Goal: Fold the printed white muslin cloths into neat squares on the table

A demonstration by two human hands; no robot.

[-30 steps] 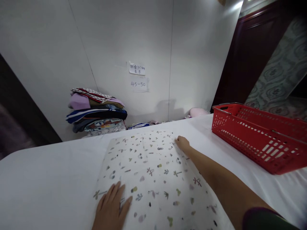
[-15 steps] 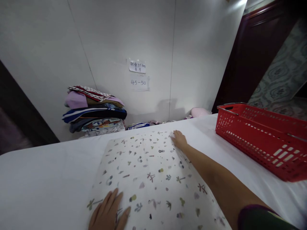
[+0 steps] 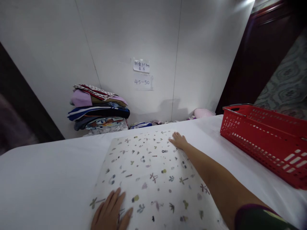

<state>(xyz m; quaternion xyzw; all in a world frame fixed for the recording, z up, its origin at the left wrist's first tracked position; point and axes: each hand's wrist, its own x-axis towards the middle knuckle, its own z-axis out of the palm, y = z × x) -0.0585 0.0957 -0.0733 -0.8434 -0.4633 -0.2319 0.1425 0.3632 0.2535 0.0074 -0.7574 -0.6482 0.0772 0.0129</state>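
Smoothing the printed white cloth (image 3: pixel 148 172) seems to be the step in hand; it lies spread on the white tablecloth (image 3: pixel 55 179), left of the red plastic basket (image 3: pixel 254 137). The left hand (image 3: pixel 109 210) rests open, palm down, at its near left; the right hand (image 3: pixel 178 140), fingers loosely extended, touches its far right corner. Neither visibly grips anything. The next move likely calls for light pressure and aligned edges

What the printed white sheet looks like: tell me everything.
The white sheet, seemingly fabric, printed with small green, red and grey plant-like motifs, lies mostly flat on the white cloth-covered surface. Its near edge is out of view. The open left grip rests on its near left part, the open right grip at its far right corner.
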